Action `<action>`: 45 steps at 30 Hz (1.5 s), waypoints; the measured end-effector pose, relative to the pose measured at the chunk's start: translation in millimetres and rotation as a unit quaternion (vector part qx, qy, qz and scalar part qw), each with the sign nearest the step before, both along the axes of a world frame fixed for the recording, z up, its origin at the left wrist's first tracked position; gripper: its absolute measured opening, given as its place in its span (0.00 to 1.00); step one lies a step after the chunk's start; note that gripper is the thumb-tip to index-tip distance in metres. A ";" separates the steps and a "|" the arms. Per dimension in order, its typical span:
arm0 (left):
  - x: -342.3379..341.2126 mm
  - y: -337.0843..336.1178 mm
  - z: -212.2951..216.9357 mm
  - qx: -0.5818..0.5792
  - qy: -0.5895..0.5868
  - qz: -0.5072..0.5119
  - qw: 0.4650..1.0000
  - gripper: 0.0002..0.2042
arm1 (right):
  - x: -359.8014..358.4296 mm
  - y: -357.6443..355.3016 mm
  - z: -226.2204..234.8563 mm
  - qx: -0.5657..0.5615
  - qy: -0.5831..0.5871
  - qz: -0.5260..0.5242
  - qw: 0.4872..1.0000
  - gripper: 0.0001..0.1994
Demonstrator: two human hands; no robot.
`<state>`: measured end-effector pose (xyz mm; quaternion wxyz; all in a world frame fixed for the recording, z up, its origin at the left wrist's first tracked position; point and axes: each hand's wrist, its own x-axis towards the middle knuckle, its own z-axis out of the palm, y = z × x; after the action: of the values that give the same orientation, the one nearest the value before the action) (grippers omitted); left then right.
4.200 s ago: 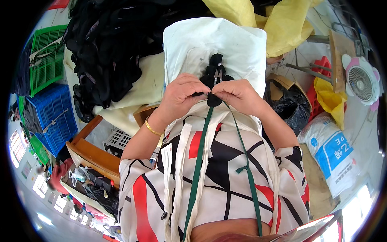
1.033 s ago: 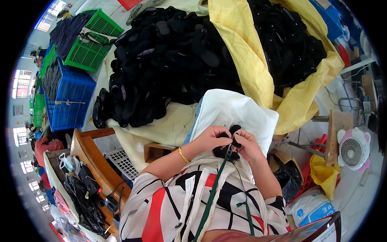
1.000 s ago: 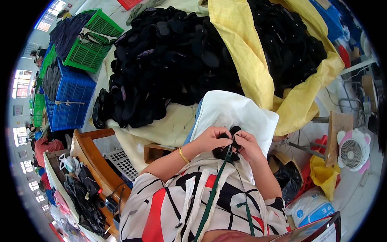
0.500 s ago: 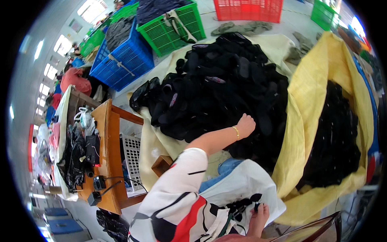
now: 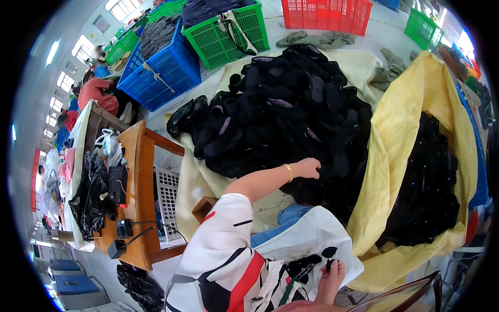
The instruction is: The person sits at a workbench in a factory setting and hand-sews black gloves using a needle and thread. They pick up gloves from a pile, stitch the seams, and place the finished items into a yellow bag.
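Reaching forward over a large heap of black shoe-shaped pieces [image 5: 280, 119], my left hand [image 5: 307, 169] has its fingers curled against the heap's near side. Black material touches its fingertips; whether it grips a piece is hidden by the dark colour. A white sheet [image 5: 317, 229] covers my lap, with small black pieces [image 5: 304, 266] lying on it. Low down, my right hand [image 5: 332, 275] is closed in a pinch on a small black piece [image 5: 329, 264]. A rounded black scrap [image 5: 329, 252] lies just beyond its fingertips.
On the right stands a yellow sack [image 5: 382, 161] holding more black pieces. A wooden table [image 5: 136, 182] with cables and plastic bags is at the left, beside a small open box [image 5: 204, 209]. Blue [image 5: 161, 78], green [image 5: 228, 39] and red [image 5: 326, 15] crates line the back.
My left hand has drawn back slightly, left and toward me, along the heap's near side. My right hand stays low at the lap, still pinching the small black piece.
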<state>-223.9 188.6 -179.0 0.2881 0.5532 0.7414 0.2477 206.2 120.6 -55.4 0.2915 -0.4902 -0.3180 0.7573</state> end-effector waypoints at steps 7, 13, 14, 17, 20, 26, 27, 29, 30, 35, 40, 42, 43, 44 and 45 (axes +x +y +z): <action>92.1 -148.4 113.3 -0.083 -0.362 0.045 0.928 0.08 | -2.9 -24.6 12.1 0.014 0.059 0.006 0.998 0.05; 160.4 -220.9 140.4 -0.186 -0.536 0.217 0.794 0.14 | 0.8 -46.8 14.6 0.022 0.095 0.026 0.995 0.05; 168.3 -218.5 148.5 -0.184 -0.550 0.253 0.774 0.16 | 3.0 -49.5 12.9 0.032 0.096 0.026 0.995 0.05; 176.8 -209.0 153.3 -0.208 -0.475 0.240 0.821 0.19 | 7.2 -55.8 14.9 0.020 0.094 0.025 0.995 0.05; 184.9 -203.1 148.2 -0.176 -0.467 0.226 0.837 0.17 | 7.1 -59.4 23.5 0.023 0.082 0.019 0.996 0.05; 228.0 -202.8 134.2 -0.052 -0.561 0.365 0.741 0.12 | 17.0 -67.0 20.2 0.003 0.087 -0.002 0.996 0.05; 235.0 -201.3 140.4 -0.022 -0.588 0.389 0.709 0.11 | 17.4 -67.6 21.2 0.002 0.092 -0.001 0.996 0.04; 235.8 -198.1 154.7 -0.034 -0.635 0.407 0.655 0.09 | 15.9 -69.2 23.8 -0.001 0.100 -0.001 0.995 0.04; 231.7 -195.5 164.3 -0.040 -0.642 0.417 0.642 0.09 | 13.3 -69.2 24.9 -0.008 0.104 0.000 0.995 0.04; 231.2 -200.2 141.0 -0.047 -0.592 0.422 0.685 0.08 | -0.8 -64.0 34.6 -0.004 0.035 0.042 0.998 0.12; 254.6 -211.0 156.8 -0.042 -0.620 0.377 0.687 0.05 | -3.4 -65.0 33.4 0.000 0.047 0.007 0.999 0.11; 253.5 -215.4 138.9 -0.047 -0.672 0.289 0.681 0.05 | -6.6 -67.4 28.1 -0.001 0.079 -0.022 0.997 0.08; 254.7 -210.5 151.9 -0.029 -0.651 0.246 0.717 0.08 | -19.0 -71.2 23.2 -0.006 0.093 -0.045 0.995 0.08; 257.2 -214.2 143.1 -0.032 -0.634 0.218 0.741 0.10 | -22.9 -76.7 20.4 0.018 0.060 -0.041 0.997 0.08; 257.3 -212.1 147.4 -0.026 -0.613 0.195 0.765 0.13 | -28.4 -80.2 17.6 0.042 0.033 -0.026 0.998 0.07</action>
<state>33.4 -23.5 -31.6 0.6410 0.1196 0.5046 0.5658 177.9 40.4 -37.8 0.3418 -0.4602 -0.3266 0.7514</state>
